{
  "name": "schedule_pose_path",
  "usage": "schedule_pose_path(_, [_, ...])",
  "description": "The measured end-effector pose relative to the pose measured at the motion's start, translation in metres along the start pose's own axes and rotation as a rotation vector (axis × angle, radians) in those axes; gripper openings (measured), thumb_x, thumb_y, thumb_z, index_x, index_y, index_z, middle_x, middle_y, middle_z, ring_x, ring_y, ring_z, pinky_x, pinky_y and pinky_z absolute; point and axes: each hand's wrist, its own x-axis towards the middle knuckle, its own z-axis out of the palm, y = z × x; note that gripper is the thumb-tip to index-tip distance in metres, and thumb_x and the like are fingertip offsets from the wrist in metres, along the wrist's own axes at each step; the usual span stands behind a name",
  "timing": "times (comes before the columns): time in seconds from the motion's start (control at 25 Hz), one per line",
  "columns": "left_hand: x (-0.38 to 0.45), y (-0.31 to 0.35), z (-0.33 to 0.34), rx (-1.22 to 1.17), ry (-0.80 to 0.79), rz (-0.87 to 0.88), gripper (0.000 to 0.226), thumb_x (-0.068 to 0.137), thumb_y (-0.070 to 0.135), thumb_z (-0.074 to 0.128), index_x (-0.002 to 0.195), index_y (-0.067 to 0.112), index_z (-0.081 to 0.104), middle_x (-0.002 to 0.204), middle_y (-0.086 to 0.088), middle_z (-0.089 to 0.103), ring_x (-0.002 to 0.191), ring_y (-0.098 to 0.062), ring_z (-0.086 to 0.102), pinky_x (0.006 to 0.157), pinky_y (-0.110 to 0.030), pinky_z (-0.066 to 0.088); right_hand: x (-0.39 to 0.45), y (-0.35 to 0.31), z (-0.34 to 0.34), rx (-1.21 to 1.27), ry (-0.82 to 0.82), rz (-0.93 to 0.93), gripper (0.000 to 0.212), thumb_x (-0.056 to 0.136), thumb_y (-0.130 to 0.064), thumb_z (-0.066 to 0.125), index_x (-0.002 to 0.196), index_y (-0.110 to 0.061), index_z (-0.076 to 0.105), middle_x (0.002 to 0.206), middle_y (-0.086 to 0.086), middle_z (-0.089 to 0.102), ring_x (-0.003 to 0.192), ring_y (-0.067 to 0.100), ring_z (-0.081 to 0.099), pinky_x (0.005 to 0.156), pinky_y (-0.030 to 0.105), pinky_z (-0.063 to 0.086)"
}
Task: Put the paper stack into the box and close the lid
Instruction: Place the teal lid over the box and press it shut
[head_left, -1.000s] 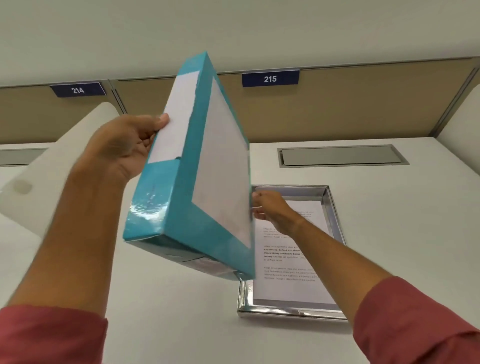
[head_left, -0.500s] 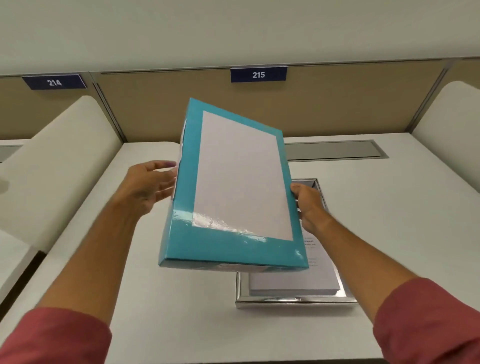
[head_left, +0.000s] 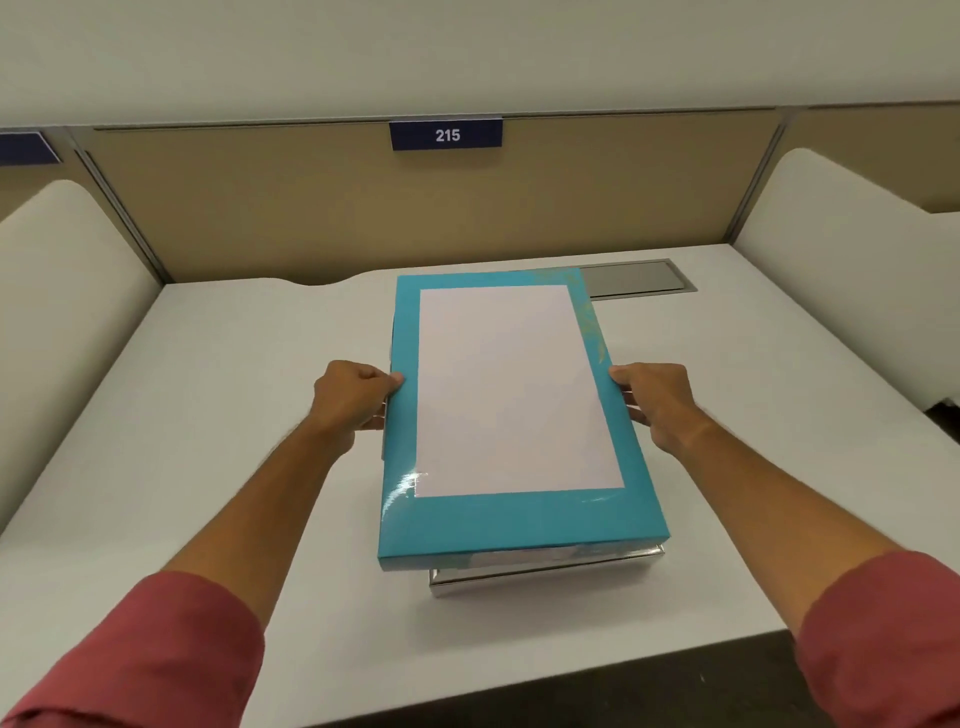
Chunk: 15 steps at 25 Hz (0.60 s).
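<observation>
At a white desk (head_left: 208, 415) under a partition plate reading 215 (head_left: 445, 135), I hold a teal cardboard lid (head_left: 519, 519) flat over a silver box (head_left: 545, 574). The lid is a glossy rectangle with a large matte white panel (head_left: 514, 389) set in its top; glare streaks the near left corner and a faint gold pattern runs down the right border. The box below looks mirror-bright and metallic, and only its near edge and front wall show beneath the lid's front rim. The lid sits a little to the left of the box, its near left corner overhanging the desk. A pale strip shows in the gap between lid and box, too thin to read as the paper stack with any certainty; the rest of the box interior is covered.

My left hand (head_left: 353, 397) clamps the lid's left edge, thumb on top and fingers curled underneath, out of sight. My right hand (head_left: 654, 402) does the same on the right edge, thumb tip on the teal border, fingers partly visible below the rim. Red sleeves (head_left: 156, 660) are cut off at the bottom of the frame. Beyond the lid's far right corner lies a grey metal cable flap (head_left: 639, 278), partly hidden.
</observation>
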Motion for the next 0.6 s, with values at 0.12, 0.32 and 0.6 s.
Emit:
schedule_pose_path(0.12, [0.000,-0.002,0.019,0.015,0.053,-0.019,0.018,0.080,0.019,0.078,0.069,0.009,0.067,0.079,-0.005,0.067,0.066,-0.019,0.067,0.038,-0.017,0.049,0.010,0.003,-0.015,-0.068,-0.009,-0.011,0.019,0.082,-0.018,0.071,0.094,-0.003,0.070,0.091,0.010,0.072,0.075,0.021,0.070,0.059,0.028,0.057])
schedule_pose_path(0.32, [-0.001,-0.010,0.040,0.048,0.089,-0.102,0.015,0.075,0.011,0.081,0.072,0.004,0.068,0.078,-0.008,0.068,0.064,-0.023,0.069,0.047,-0.027,0.055,0.027,0.009,-0.028,-0.111,-0.080,0.014,0.015,0.080,-0.012,0.075,0.087,0.000,0.068,0.093,0.015,0.072,0.074,0.023,0.071,0.057,0.028,0.058])
schedule_pose_path(0.6, [0.000,-0.019,0.055,0.050,0.125,-0.206,0.018,0.072,0.004,0.083,0.080,-0.003,0.069,0.076,-0.013,0.068,0.059,-0.023,0.068,0.041,-0.027,0.055,0.046,0.023,-0.027,-0.207,-0.124,0.024,0.017,0.080,-0.013,0.076,0.088,0.000,0.068,0.097,0.017,0.071,0.079,0.028,0.071,0.065,0.035,0.060])
